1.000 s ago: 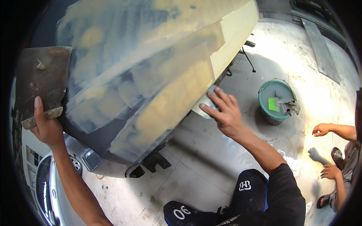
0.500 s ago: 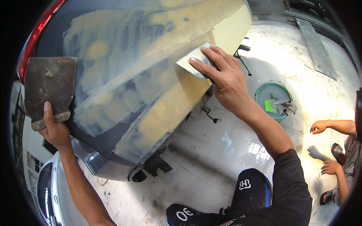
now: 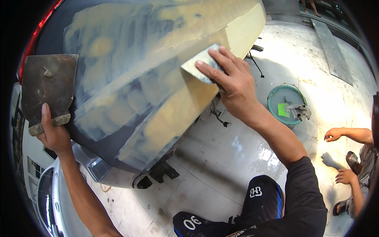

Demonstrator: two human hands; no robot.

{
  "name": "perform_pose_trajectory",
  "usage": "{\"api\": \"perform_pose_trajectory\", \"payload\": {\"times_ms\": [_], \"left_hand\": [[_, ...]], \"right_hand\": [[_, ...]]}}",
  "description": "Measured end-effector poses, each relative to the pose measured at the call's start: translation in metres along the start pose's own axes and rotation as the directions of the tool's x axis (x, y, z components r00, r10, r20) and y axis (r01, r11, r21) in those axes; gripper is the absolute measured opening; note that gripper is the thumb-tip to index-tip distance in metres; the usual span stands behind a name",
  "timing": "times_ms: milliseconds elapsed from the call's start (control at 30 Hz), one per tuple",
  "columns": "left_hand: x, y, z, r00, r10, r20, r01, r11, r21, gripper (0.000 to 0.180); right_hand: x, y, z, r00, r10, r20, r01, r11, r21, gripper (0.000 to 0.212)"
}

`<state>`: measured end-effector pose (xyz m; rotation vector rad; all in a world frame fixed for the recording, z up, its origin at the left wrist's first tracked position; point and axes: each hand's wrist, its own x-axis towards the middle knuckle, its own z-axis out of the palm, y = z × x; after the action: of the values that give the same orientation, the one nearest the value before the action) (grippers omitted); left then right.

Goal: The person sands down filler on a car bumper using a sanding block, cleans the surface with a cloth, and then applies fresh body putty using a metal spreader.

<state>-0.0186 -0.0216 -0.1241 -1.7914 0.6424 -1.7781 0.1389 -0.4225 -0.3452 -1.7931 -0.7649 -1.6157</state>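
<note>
My left hand [image 3: 54, 134] grips the edge of a dark metal putty board [image 3: 49, 85], thumb on its face; a small dab of pale filler [image 3: 47, 72] sits on it. In my right hand [image 3: 237, 81] is a putty spreader [image 3: 197, 65], its pale blade smeared with filler and its edge at the car panel [image 3: 130, 98]. That panel is dark grey with sanded, yellowish filler patches. A smoother, paler yellow stretch of filler [image 3: 246, 31] covers its far right end. My right fingers hide part of the spreader.
A green-rimmed bucket [image 3: 269, 102] holding water, a grey cloth and a bright green piece stands on the tiled floor [image 3: 205, 158]. At right, another person's hands [image 3: 346, 176] are near. A silver car [image 3: 49, 197] is at lower left; a red tail light [image 3: 39, 29] edges the panel.
My right hand and the spreader have shifted slightly left along the panel. The putty board in my left hand has moved a little up and left.
</note>
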Motion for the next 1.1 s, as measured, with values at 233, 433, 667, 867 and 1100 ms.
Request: {"api": "perform_pose_trajectory", "payload": {"times_ms": [233,433,667,867,1100], "left_hand": [[0.000,0.003,0.006,0.998,-0.054,-0.014,0.054,0.998,-0.021,0.031],[0.000,-0.008,-0.002,0.999,0.054,-0.003,-0.053,0.998,0.024,0.031],[0.000,-0.008,-0.004,0.995,0.099,-0.015,-0.096,0.982,0.166,0.033],[0.005,-0.025,-0.016,0.991,0.131,0.037,-0.135,0.975,0.179,0.039],[-0.004,-0.003,0.004,0.993,-0.117,-0.031,0.116,0.993,-0.030,0.026]], "right_hand": [[0.022,0.001,-0.004,1.000,0.003,0.031,-0.002,0.999,-0.038,0.045],[0.002,-0.009,-0.006,0.995,-0.007,0.096,0.008,1.000,-0.008,0.049],[-0.046,-0.010,-0.011,0.983,0.008,0.186,-0.014,0.999,0.033,0.056],[-0.089,-0.009,-0.002,0.986,0.008,0.168,-0.022,0.996,0.086,0.056],[-0.116,0.000,-0.009,0.968,0.123,0.218,-0.134,0.990,0.033,0.050]]}}
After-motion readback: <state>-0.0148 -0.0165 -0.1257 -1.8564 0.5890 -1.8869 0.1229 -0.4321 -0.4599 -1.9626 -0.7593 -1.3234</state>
